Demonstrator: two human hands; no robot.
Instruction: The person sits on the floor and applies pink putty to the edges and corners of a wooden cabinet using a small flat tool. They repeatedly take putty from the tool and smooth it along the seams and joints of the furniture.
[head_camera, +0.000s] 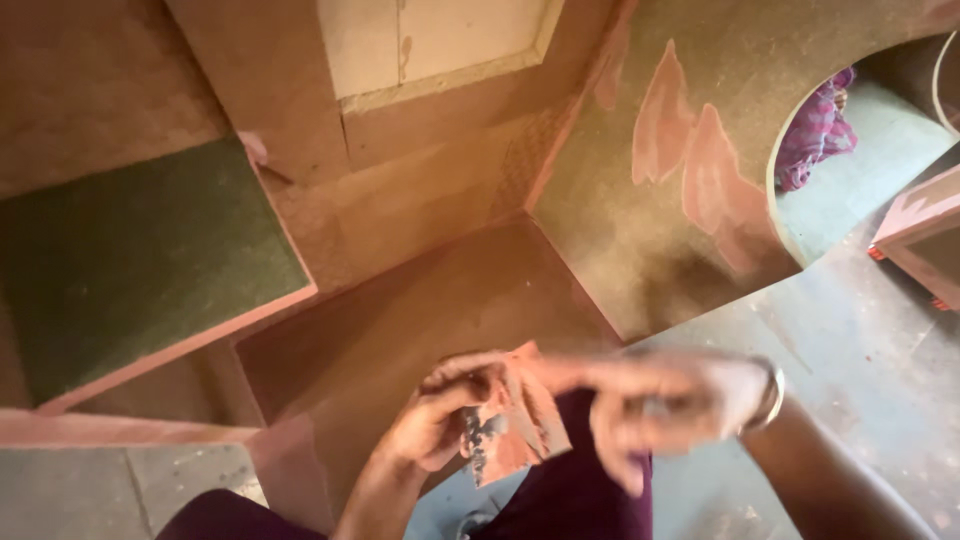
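Both hands grip a worn, folded sheet of sandpaper (510, 420): left hand (435, 420) pinching one edge, right hand (670, 400) blurred, above a reddish wooden cabinet (400, 320), patches on its panels unsmoothed.

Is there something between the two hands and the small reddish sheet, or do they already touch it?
Nothing visible stands between. The left hand and the right hand both appear to touch the folded reddish sheet, held above the lap; motion blur hides the exact grip.
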